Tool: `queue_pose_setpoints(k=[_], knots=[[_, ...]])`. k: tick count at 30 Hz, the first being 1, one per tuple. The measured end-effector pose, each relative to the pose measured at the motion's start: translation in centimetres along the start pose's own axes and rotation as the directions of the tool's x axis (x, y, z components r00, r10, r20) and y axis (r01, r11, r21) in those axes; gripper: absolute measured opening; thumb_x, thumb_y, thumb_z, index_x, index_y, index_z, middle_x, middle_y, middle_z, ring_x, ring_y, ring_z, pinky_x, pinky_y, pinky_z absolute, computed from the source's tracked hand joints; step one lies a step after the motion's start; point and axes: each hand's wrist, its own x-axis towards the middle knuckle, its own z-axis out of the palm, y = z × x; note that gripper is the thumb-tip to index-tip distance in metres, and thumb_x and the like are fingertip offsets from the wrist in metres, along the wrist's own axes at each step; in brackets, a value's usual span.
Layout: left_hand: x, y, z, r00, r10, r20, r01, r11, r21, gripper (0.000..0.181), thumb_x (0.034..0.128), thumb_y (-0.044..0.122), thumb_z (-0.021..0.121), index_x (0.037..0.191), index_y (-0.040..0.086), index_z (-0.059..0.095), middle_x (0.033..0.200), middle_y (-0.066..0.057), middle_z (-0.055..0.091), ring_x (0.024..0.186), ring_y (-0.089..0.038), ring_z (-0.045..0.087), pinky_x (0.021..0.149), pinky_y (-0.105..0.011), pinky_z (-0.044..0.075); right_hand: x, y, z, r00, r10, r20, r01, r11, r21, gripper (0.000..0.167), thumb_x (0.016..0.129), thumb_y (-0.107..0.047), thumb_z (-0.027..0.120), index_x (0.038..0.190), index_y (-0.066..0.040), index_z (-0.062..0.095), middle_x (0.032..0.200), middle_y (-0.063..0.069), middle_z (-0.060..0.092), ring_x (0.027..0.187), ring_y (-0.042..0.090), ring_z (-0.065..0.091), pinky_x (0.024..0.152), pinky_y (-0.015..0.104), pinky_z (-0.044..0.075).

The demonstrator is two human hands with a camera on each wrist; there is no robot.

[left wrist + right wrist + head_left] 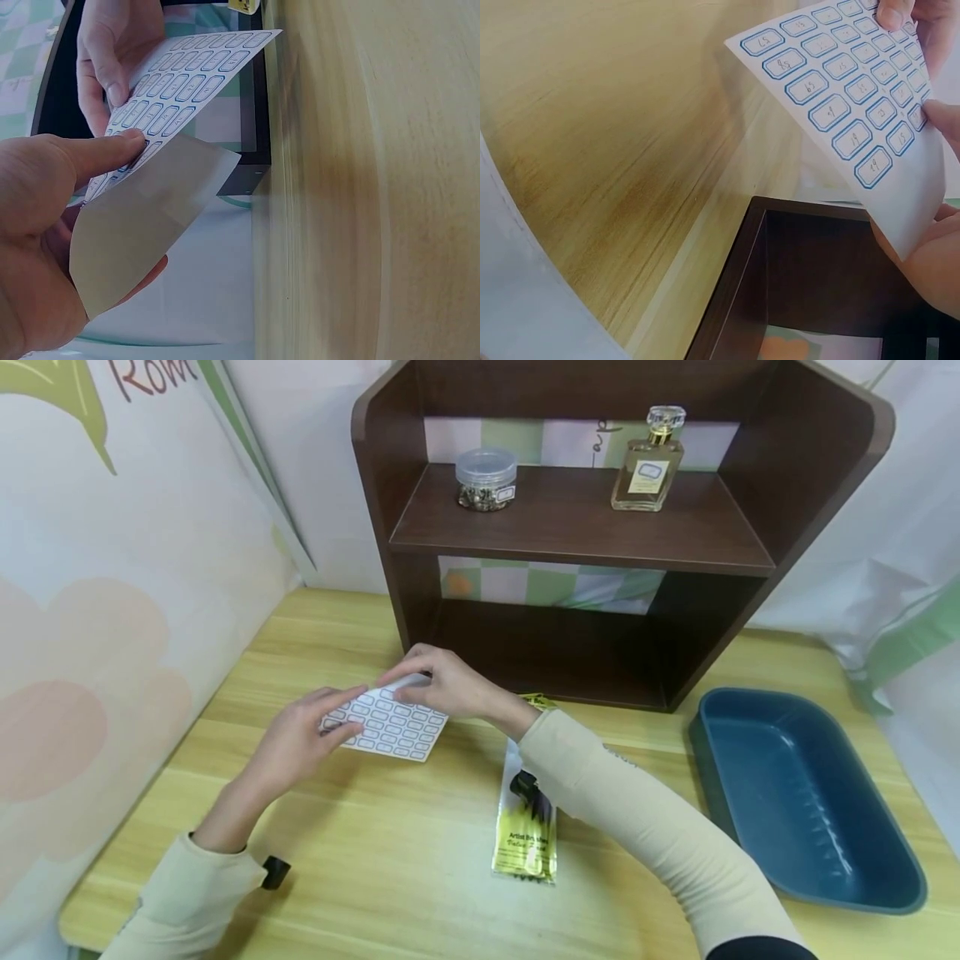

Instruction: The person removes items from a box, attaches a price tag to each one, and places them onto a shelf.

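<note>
A white sheet of blue-bordered labels (401, 727) is held above the table in front of the shelf. My left hand (296, 739) pinches its left side, the thumb (105, 157) lying over the printed face. My right hand (450, 681) grips the upper edge near the corner, thumb in front and fingers behind. Handwritten marks show inside the labels (840, 90) in the right wrist view. Below the printed sheet in the left wrist view, a plain pale paper surface (150, 225) hangs at an angle; whether it is a separate sheet I cannot tell.
A dark brown shelf (585, 556) bears a labelled lidded jar (486, 481) and a labelled perfume bottle (648, 464). Under my right forearm lies a yellow artist brush packet (525, 843). At the right stands a blue tray (787, 793) on the wooden table (420, 877).
</note>
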Motion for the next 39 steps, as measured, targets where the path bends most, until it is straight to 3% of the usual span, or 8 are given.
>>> queue_pose_setpoints(k=[16,28,39], knots=[[0.04,-0.06,0.11,1.000,0.004,-0.007,-0.004,1.000,-0.029,0.051,0.0896,0.006,0.076,0.138,0.003,0.059,0.120,-0.019,0.066,0.101,-0.033,0.067,0.083,-0.048,0.058,-0.07,0.17,-0.06,0.999,-0.028,-0.017,0.029,0.998,0.054,0.019,0.089,-0.002,0.076,0.106,-0.011,0.080,0.101,0.003,0.062,0.095,0.016,0.055,0.078,0.025,0.050],[0.04,-0.07,0.18,0.999,-0.035,0.013,0.036,0.998,-0.056,0.053,0.0895,0.007,0.076,0.139,0.005,0.058,0.125,-0.018,0.065,0.108,-0.034,0.065,0.088,-0.049,0.057,-0.17,0.26,0.05,0.999,-0.043,-0.022,0.044,0.997,0.061,0.013,0.089,-0.002,0.075,0.095,-0.012,0.080,0.103,0.002,0.061,0.098,0.016,0.055,0.082,0.025,0.048],[-0.11,-0.25,0.32,0.999,-0.049,0.007,0.050,0.996,-0.071,0.053,0.0886,0.007,0.077,0.138,0.006,0.059,0.125,-0.018,0.065,0.102,-0.030,0.066,0.081,-0.045,0.059,-0.27,0.31,0.12,0.998,-0.058,-0.010,0.058,0.997,0.057,0.009,0.089,-0.003,0.076,0.087,-0.011,0.078,0.107,0.003,0.060,0.105,0.017,0.053,0.089,0.030,0.047]])
